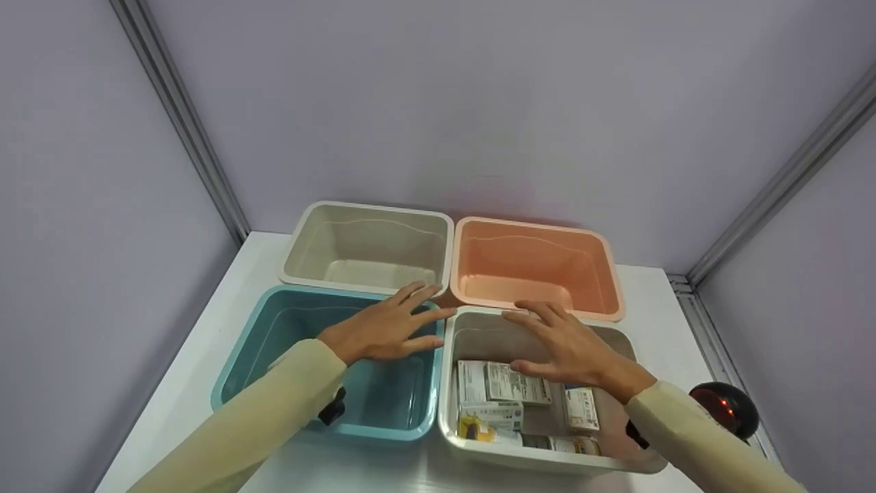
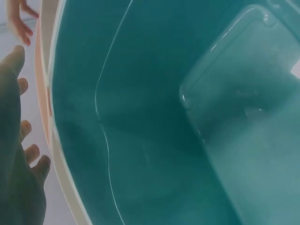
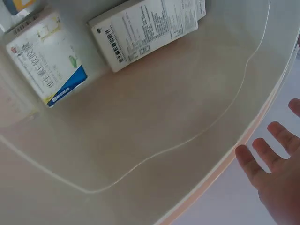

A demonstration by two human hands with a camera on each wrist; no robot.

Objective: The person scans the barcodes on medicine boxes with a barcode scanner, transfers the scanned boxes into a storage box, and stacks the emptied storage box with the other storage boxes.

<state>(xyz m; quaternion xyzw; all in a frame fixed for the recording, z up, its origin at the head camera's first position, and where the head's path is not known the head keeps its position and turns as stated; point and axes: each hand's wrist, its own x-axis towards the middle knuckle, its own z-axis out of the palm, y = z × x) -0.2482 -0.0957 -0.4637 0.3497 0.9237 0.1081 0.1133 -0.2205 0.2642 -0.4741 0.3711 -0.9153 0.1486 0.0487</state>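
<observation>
We see both hands holding nothing: the left hand (image 1: 387, 330) hovers over the far right part of a glossy teal plastic bin (image 1: 369, 431), and the right hand (image 1: 571, 348) over the far side of a deep off-white plastic bin (image 1: 527, 457). On both, the fingers are spread and loosely extended, well apart from any package.

The goods lie in the off-white bin. We count two white printed cartons (image 1: 519, 385) side by side toward its left, a small white box with a blue corner (image 1: 582, 409) near its right wall, a pale box with coloured print (image 1: 496, 414) nearer the front, and a few short containers with yellow and brown parts (image 1: 575, 445) along the near wall.

We make out no package in the teal bin, though the left arm hides part of it, nor in the greyish-beige plastic bin (image 1: 383, 239) and the peach plastic bin (image 1: 534, 257) behind, all on the white counter (image 1: 198, 356). So we judge that no sharing-out among the bins shows as done; whether this is a start or a pause, we cannot tell.
</observation>
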